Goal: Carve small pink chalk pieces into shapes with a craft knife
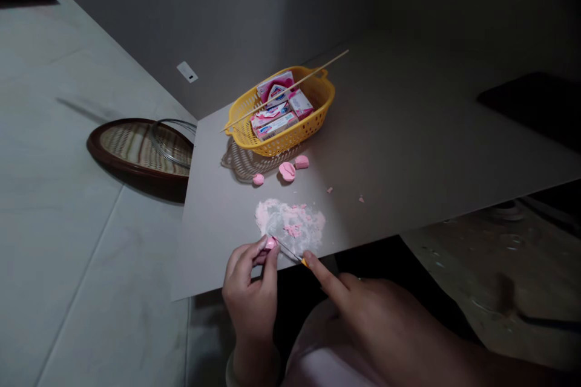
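Note:
My left hand (pixel 249 284) pinches a small piece of pink soap (pixel 271 243) between thumb and fingers. My right hand (pixel 354 296) grips a small orange-handled knife (pixel 290 252), its index finger stretched along the handle and its thin blade reaching to the soap. Below both hands, a heap of pink and white shavings (pixel 290 222) lies on a grey board (pixel 408 157). Farther up the board are several larger pink soap pieces (pixel 287 171). A yellow plastic basket (pixel 318 87) holds pink cartons (pixel 275 115), with a thin wooden skewer (pixel 290 86) lying across them.
Past the board's left edge, a round woven tray with a dark wooden rim (pixel 136 151) leans beside a wire coil (pixel 172 142). A dark flat object (pixel 531 106) lies at the board's far right. Walls stand behind, and a pale floor lies below.

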